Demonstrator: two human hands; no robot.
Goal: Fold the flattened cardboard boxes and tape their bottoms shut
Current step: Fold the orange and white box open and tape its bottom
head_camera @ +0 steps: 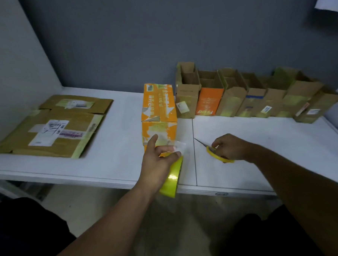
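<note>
An orange folded box (158, 111) stands in the middle of the white table (115, 159), its taped bottom facing up. My left hand (158, 163) holds a yellow tape roll (173, 178) just in front of the box, with a clear strip of tape (179, 146) pulled out past the fingers. To the right, my right hand (230, 147) grips yellow-handled scissors (213, 152) lying on the table, blades pointing toward the box. A stack of flattened cardboard boxes (53, 125) lies at the left.
A row of several folded boxes (256, 99) stands along the grey back wall on the right. A grey partition closes off the table's left side. The table's front edge runs just under the tape roll.
</note>
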